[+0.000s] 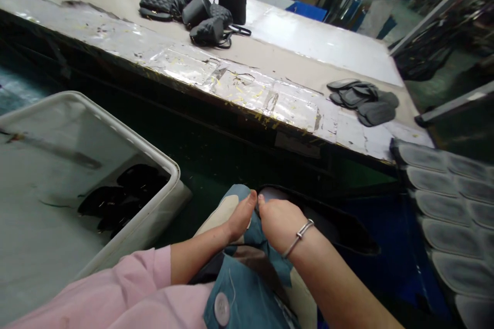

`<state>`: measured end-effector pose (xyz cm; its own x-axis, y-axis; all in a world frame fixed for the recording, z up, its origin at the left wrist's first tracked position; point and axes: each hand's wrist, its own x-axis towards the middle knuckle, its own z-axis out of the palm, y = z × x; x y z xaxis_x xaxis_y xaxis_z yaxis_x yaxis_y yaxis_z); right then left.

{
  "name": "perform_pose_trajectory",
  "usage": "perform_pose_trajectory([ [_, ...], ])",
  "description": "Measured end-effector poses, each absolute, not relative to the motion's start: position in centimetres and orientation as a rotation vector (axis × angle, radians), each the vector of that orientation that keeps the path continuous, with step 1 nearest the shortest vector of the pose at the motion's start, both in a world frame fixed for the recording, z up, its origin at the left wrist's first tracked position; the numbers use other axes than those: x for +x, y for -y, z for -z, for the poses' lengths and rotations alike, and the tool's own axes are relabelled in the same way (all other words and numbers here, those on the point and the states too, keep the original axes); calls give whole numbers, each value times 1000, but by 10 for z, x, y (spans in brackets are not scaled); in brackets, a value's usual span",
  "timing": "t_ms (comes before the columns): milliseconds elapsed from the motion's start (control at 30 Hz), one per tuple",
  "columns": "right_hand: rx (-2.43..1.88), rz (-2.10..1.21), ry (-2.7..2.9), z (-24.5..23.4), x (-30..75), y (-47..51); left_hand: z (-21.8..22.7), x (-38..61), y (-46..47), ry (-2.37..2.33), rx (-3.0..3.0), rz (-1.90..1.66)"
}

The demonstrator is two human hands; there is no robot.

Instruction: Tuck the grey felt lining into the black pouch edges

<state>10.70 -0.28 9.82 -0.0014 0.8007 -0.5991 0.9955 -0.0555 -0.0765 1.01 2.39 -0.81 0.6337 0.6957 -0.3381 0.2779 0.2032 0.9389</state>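
My two hands meet low in the middle, over my lap and a blue patterned apron. My left hand (240,218) and my right hand (278,223), which wears a silver bracelet, both pinch the near edge of a dark flat oval piece (272,194). The piece runs away to the right as a long dark shape (339,229). Fingers of both hands are curled under and mostly hidden; only the thumbs show.
A white plastic bin (162,159) with dark pieces inside stands at my left. A worn workbench (239,87) crosses ahead, carrying black quilted bags (200,10) and a pile of dark oval pieces (363,100). Rows of grey oval pieces (443,200) lie stacked at the right.
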Motion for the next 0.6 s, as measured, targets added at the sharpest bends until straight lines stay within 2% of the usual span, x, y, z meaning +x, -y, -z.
perform_pose_trajectory([
  [200,2198,640,-2034,-115,119,50,-6,8,-57,-890,1801,-218],
  [267,2680,427,-2269,-113,136,90,-13,9,-68,-897,2014,-48],
  [300,3047,236,-2194,-107,148,111,-17,10,-71,-892,2118,31],
  [333,3475,69,-1871,-97,161,131,-21,11,-74,-884,2204,92],
  [367,3875,66,-1353,-84,174,148,-25,11,-76,-875,2278,141],
  [400,4176,301,-694,-68,187,161,-28,11,-77,-868,2336,180],
  [433,4288,789,19,-51,197,171,-31,11,-77,-867,2375,210],
  [467,4218,1107,314,-32,205,176,-33,11,-77,-867,2400,235],
  [600,3789,2166,701,28,216,166,-36,11,-78,-891,2422,320],
])
